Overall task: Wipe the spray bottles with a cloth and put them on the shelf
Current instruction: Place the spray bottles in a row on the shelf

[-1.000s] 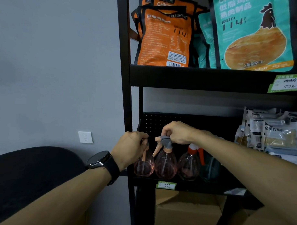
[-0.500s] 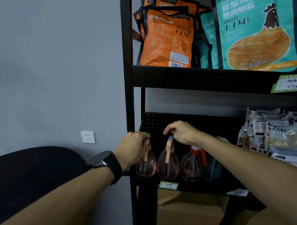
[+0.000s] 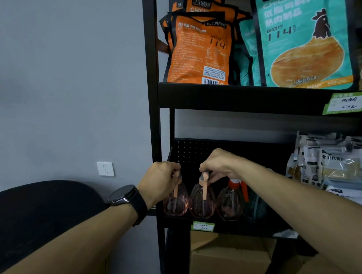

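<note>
Both-handed, left hand (image 3: pixel 161 180) and right hand (image 3: pixel 218 165) pinch bottle tops.

On the black shelf (image 3: pixel 224 225), pink spray bottles stand in a row. The left hand (image 3: pixel 160 181) grips the head of the leftmost bottle (image 3: pixel 175 202); the right hand (image 3: pixel 220 165) pinches the head of the second bottle (image 3: pixel 202 205). A third bottle (image 3: pixel 229 204), red-triggered, stands just beside.

Dim, flat indoor light — the black shelf frame (image 3: pixel 154 115) swallows detail, lower tiers fall into shadow, and wide-angle bending slants its posts — edges slightly soft.
</note>
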Demonstrator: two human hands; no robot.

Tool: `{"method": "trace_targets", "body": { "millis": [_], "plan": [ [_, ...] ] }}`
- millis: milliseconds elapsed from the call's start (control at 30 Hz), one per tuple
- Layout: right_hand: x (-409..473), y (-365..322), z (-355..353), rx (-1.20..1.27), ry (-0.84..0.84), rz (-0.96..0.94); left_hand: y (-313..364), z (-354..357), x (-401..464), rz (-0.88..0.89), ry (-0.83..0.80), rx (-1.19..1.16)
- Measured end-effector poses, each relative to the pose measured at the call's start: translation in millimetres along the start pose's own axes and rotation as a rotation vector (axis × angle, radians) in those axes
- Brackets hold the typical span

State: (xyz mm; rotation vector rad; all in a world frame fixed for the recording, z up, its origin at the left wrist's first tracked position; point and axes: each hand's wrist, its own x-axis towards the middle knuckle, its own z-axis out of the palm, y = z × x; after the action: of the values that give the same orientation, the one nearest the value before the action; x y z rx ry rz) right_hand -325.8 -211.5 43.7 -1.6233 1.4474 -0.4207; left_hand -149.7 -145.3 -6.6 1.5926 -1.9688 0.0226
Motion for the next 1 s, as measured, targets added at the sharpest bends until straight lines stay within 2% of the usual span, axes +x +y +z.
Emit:
{"method": "trace_targets", "body": {
  "millis": [333,800,1000],
  "plan": [
    [1.4,-4.5,-2.1,-0.068,-0.015,0.012,3.6,-2.4,-1.4,0.001,-0.013,0.001],
    [0.3,0.9,-3.5,-0.019,-0.049,0.001,8.1,-3.2,-3.5,-0.009,-0.043,0.022],
    [-4.7,0.5,-38.3,-0.109,0.2,-0.022,23.1,-20.6,1.9,-0.005,-0.031,0.088]
  ]
}}
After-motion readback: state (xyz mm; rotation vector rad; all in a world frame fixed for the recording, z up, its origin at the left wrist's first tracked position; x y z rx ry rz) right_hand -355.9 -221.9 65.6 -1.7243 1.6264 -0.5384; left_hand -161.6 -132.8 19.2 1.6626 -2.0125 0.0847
